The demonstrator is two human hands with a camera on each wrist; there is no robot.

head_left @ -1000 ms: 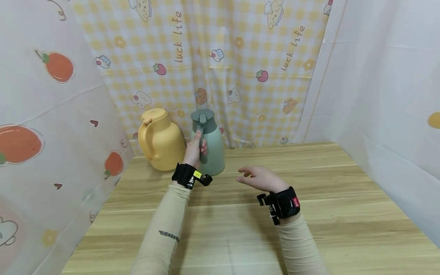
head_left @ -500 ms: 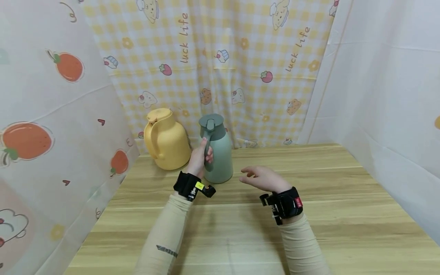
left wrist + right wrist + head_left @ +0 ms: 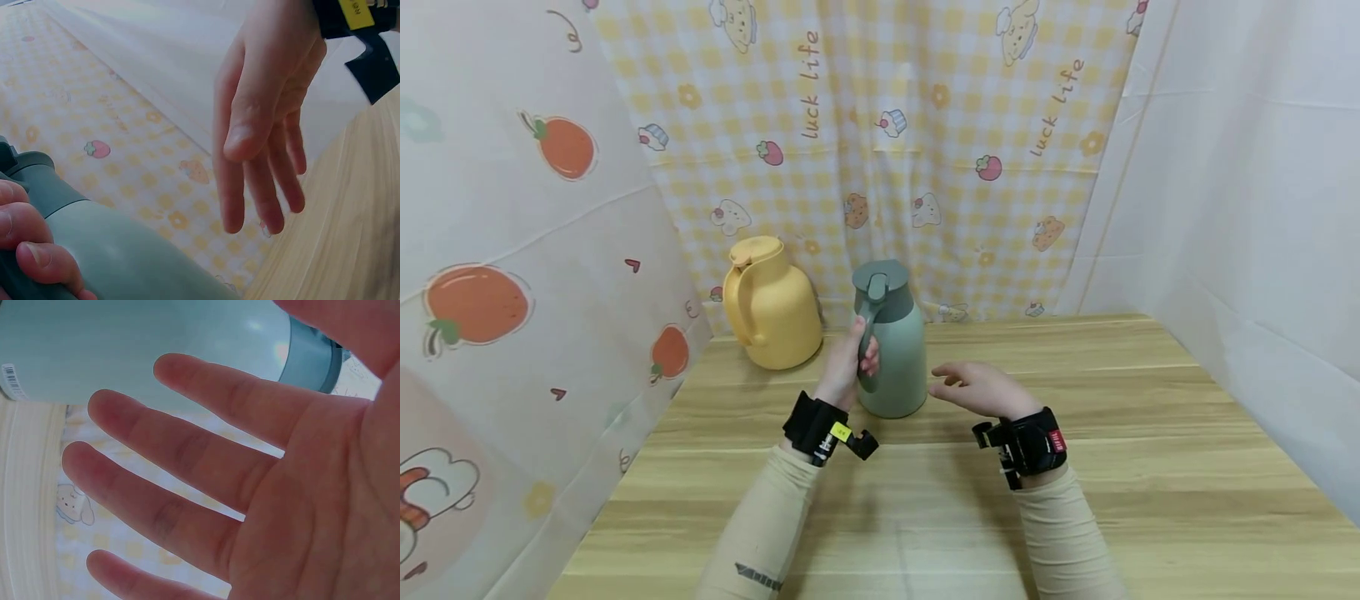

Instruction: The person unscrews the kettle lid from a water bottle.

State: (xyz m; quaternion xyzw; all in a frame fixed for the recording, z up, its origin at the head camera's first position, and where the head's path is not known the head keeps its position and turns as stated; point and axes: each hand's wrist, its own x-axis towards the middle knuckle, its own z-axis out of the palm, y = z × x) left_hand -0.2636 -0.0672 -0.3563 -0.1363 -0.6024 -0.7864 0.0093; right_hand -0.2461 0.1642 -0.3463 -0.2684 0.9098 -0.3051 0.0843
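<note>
A green thermos jug (image 3: 904, 354) with a darker green lid (image 3: 881, 271) stands upright over the wooden table, its handle turned toward me. My left hand (image 3: 842, 367) grips that handle, the thumb along its upper part. The fingers curled round it also show at the lower left of the left wrist view, beside the pale green body (image 3: 119, 253). To the right of the jug, my right hand (image 3: 985, 390) hovers with relaxed fingers and holds nothing. Its spread fingers overlap the jug body (image 3: 144, 344) in the right wrist view.
A yellow thermos jug (image 3: 784, 321) stands at the back left, handle to the left. Behind it hangs a yellow checked curtain (image 3: 895, 179), with pale cloth on both sides. The wooden table (image 3: 1120, 433) stretches to the right and front.
My left hand has brought the green jug toward me and to the right, away from the yellow jug and closer to my right hand. The right hand has barely moved.
</note>
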